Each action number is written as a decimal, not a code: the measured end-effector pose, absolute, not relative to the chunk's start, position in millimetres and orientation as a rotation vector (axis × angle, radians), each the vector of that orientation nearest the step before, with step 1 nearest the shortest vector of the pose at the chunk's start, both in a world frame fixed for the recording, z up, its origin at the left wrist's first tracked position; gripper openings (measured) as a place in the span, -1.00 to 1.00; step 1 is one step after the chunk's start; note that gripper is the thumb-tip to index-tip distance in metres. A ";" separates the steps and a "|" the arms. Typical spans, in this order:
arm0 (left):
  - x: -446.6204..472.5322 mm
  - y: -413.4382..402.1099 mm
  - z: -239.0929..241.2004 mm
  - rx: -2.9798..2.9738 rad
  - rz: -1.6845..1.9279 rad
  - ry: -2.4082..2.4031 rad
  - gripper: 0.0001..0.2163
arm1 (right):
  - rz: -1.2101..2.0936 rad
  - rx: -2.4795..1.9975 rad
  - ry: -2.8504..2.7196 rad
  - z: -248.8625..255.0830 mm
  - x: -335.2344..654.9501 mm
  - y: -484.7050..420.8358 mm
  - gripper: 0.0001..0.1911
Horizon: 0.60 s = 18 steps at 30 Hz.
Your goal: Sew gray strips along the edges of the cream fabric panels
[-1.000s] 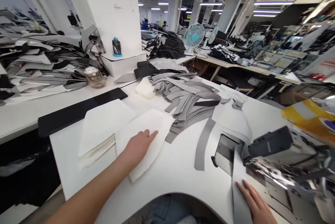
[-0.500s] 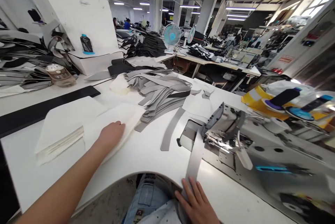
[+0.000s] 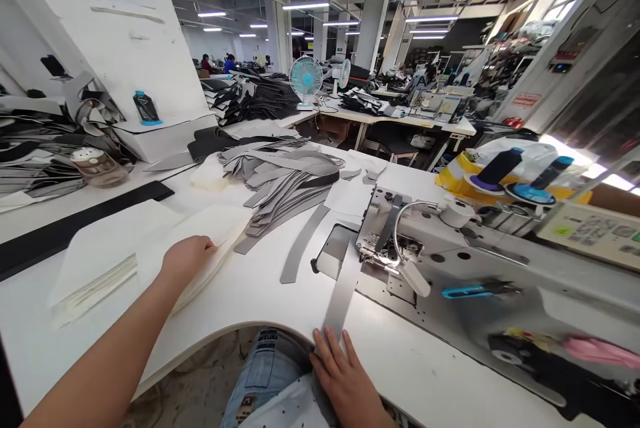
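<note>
**Grey strip fed toward the needle, white sheets under the other hand**

At far left, layered grey and black cut pieces are heaped on the bench behind a long black board (image 3: 85,205). Beside the heap sits a clear plastic jar (image 3: 99,167) with a perforated lid; its brownish contents are hard to make out. A dark thread cone (image 3: 147,108) stands on a white box (image 3: 165,138).

On the white work table (image 3: 260,298), the left hand (image 3: 186,258) lies on a stack of white sheets (image 3: 200,241), its fingers together at the top sheet's edge. Whether they pinch that edge, I cannot tell. A second white stack (image 3: 95,268) lies just beside it, probably kept within easy reach. Farther on are a pile of grey strips (image 3: 280,181) and one loose curved strip (image 3: 300,251).

The right hand (image 3: 345,375) has its fingers spread and pressing flat on a long grey strip (image 3: 343,295), not closing on it. This seems to keep the strip straight, its far end running up to the presser foot of the industrial sewing machine (image 3: 440,241). Blue-handled snips (image 3: 480,291) lie on the machine bed, and two thread cones (image 3: 497,168) stand before a yellow bag (image 3: 453,171).
</note>
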State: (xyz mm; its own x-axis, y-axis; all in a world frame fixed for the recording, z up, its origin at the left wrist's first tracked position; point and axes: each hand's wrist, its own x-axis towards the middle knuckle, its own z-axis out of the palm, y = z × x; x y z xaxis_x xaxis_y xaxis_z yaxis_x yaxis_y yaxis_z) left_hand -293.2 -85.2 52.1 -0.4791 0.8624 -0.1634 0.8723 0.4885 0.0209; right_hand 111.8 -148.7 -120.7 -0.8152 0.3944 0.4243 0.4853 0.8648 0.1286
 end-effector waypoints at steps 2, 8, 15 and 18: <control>-296.8 -85.5 63.2 1.386 0.001 2.597 -0.67 | -0.311 -0.657 -2.664 -127.4 109.5 -147.8 -0.75; -221.0 -89.7 87.3 1.715 0.375 2.667 -0.62 | 0.017 -0.655 -2.697 -107.7 116.8 -150.9 -0.81; -43.1 -83.5 29.3 2.288 -0.227 1.628 -0.56 | 0.289 -1.084 -2.196 -71.5 137.0 -116.9 -0.49; -17.0 -88.7 14.1 2.302 -0.434 1.487 -0.60 | 0.185 -1.167 -2.263 -70.1 141.1 -89.0 -0.55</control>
